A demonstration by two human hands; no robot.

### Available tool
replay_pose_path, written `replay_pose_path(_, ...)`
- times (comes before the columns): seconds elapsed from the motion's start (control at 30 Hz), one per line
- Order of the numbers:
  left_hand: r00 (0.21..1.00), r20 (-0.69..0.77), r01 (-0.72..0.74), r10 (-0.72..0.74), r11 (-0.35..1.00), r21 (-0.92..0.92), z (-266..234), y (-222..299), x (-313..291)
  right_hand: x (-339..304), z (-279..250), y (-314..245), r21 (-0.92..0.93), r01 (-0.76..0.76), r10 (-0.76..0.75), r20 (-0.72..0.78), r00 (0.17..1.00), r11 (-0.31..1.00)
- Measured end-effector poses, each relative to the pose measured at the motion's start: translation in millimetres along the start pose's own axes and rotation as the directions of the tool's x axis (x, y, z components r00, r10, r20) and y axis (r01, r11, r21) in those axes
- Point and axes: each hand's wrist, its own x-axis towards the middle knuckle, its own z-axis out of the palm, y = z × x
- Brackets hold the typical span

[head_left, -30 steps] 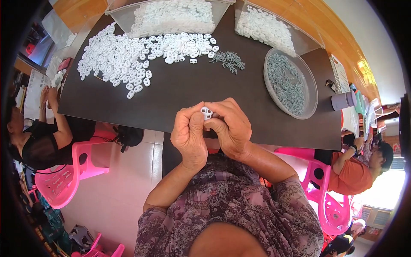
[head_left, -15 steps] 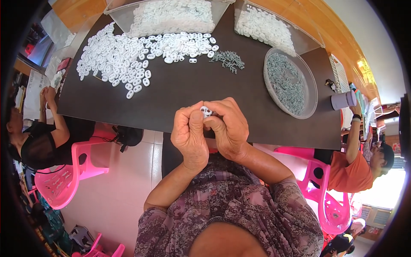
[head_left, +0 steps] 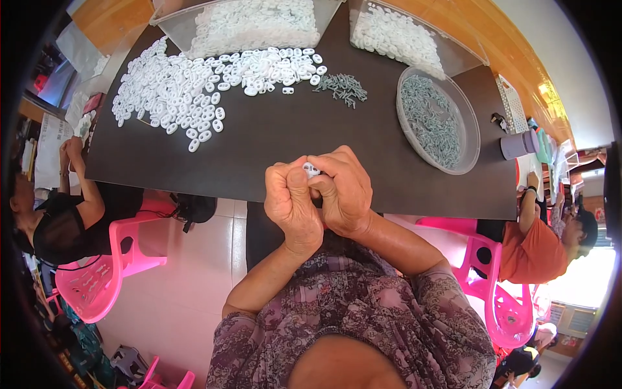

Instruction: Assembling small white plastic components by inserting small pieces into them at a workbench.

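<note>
Pinched between both thumbs and forefingers is a small white oval plastic piece with two holes (head_left: 311,170), held just above the table's near edge. My left hand (head_left: 293,206) grips its left side, fingers curled. My right hand (head_left: 345,194) grips the other side, also closed. The fingers partly hide the piece, and I cannot tell whether anything else is in them. Farther off, a wide pile of similar white pieces (head_left: 170,87) lies at the left of the dark table (head_left: 259,142). Beside it is a small heap of grey screw-like pins (head_left: 343,88).
A round clear tub (head_left: 475,139) of grey pins stands at the right. Two clear bins, a left bin (head_left: 170,29) and a right bin (head_left: 463,48), hold more white pieces at the back. A lilac cup (head_left: 515,146) stands right. People sit on pink chairs at both sides.
Both hands keep the white piece pinched, with little shift. The person at the right has lowered an arm from beside the lilac cup.
</note>
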Motion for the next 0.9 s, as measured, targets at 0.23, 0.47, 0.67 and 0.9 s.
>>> replay_pose_path(0.23,1.000,0.012,-0.029,0.028,0.997,0.066,-3.1,-3.9,1.6,4.2,-3.0,0.0,-0.013,0.002,-0.002,0.019,1.000,1.000)
replay_pose_path(0.47,0.966,0.244,-0.032,-0.084,0.900,0.436,-19.3,13.1,47.2,61.9,-61.8,34.7,-0.361,0.086,-0.029,0.159,0.987,0.929)
replay_pose_path(0.67,0.814,0.503,-0.580,0.290,0.452,0.678,-22.4,-8.1,124.0,166.9,-109.8,120.9,-0.530,-0.019,-0.047,-0.112,0.993,0.848)
replay_pose_path(0.9,0.693,0.706,-0.721,0.148,0.105,0.685,-6.0,-33.0,148.7,198.1,-127.1,183.6,-0.827,-0.003,0.173,0.114,0.978,0.563)
